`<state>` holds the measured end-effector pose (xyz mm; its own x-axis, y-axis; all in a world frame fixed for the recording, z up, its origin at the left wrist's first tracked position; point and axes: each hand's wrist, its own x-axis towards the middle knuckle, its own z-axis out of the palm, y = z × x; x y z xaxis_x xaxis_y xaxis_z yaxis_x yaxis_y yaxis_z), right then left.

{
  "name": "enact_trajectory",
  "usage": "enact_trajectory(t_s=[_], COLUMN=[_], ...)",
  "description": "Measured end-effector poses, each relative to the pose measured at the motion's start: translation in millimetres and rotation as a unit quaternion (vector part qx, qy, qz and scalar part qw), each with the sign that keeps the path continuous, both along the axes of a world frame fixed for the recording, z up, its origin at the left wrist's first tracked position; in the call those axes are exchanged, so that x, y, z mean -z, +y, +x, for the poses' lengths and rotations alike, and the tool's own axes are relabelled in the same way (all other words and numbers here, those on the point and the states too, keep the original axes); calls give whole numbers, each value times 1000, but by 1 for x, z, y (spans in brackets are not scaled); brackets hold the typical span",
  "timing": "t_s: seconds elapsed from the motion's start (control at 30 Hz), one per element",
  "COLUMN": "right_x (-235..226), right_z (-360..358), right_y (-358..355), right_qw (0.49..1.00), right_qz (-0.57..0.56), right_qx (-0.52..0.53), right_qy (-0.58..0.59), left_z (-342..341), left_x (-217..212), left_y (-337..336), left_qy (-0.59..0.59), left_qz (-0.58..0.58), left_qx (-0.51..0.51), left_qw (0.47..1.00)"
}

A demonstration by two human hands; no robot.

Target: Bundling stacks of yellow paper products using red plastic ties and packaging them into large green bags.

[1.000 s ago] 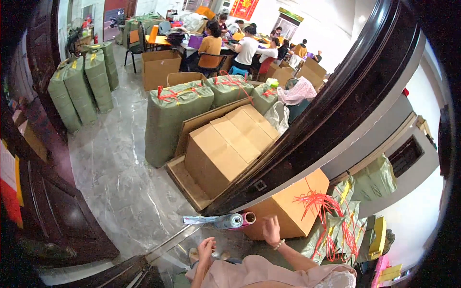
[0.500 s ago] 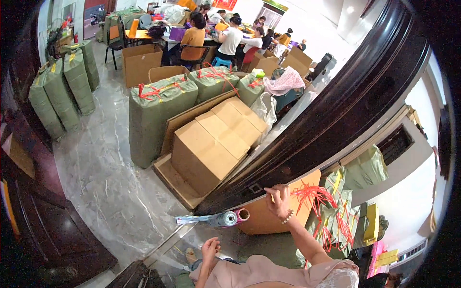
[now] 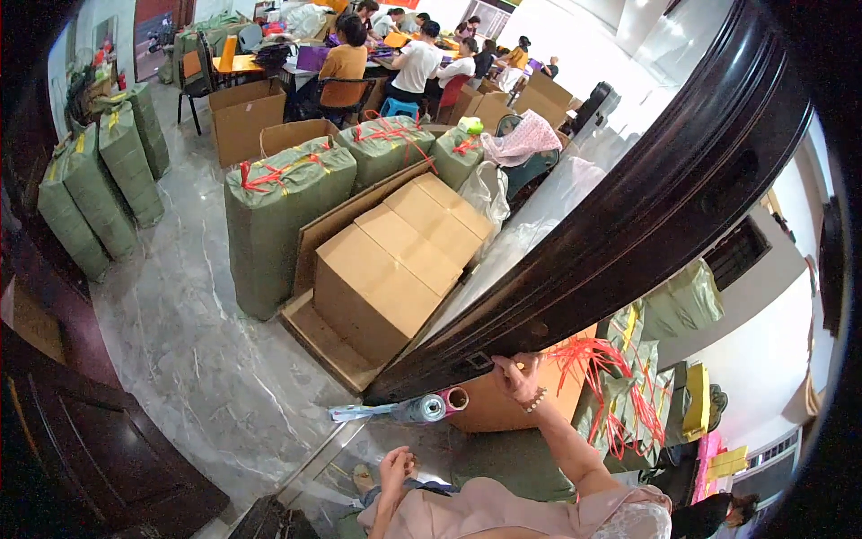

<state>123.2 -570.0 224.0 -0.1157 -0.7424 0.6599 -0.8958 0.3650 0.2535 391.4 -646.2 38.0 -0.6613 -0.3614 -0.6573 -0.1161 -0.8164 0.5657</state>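
Observation:
My right hand (image 3: 518, 378), with a beaded bracelet on its wrist, is raised over the near edge of a brown cardboard surface (image 3: 503, 409), beside the dark door frame (image 3: 539, 314). Its fingers are pinched together, and what they hold, if anything, is hidden. Red plastic straps (image 3: 620, 395) spread in a loose bunch just right of it. Low in front of my body, my left hand (image 3: 397, 469) is loosely curled with nothing visible in it. Between the two hands and a little farther off lie a roll of clear bluish film (image 3: 422, 409) and a cardboard tube end (image 3: 457, 399).
Beyond the door frame stand a large carton (image 3: 386, 269) and green wrapped bales (image 3: 292, 225) tied with red straps. More bales (image 3: 90, 207) line the left side. Several people sit at a far table (image 3: 238, 64). A dark door (image 3: 117, 440) is at lower left.
The view has shifted slightly. My right hand has moved a little toward the door frame, and its raised fingers have closed into a pinch. My left hand stays curled in nearly the same place.

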Motion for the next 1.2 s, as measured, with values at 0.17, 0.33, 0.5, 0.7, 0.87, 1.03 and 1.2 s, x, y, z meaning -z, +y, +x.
enact_trajectory(t_s=[0.17, 0.33, 0.5, 0.7, 0.87, 1.03, 1.2], right_x=[-3, -2, 4, 3, 6, -1, 7], right_z=[4, 6, 0, 3, 1, 2, -5], right_y=[-3, -7, -4, -8, -8, -10, -5], right_qw=[1000, 1000, 999, 1000, 999, 998, 998], right_qz=[-11, -21, -23, -26, -42, -44, -33], right_qx=[6, 7, 4, 7, -4, -14, -16], right_qy=[-8, 9, 25, -3, -5, 34, 41], left_z=[-1, 0, -2, -1, -1, -3, -3], left_x=[-5, -8, -9, 3, 3, 1, -2], left_y=[-6, -10, -13, -12, -12, -14, -13], left_qy=[0, -5, -5, -12, -11, -28, -10], left_qz=[-8, -39, -32, -43, -39, -37, -43], left_qx=[7, 15, 20, 24, 14, 18, 8], left_qw=[1000, 999, 999, 999, 999, 999, 999])
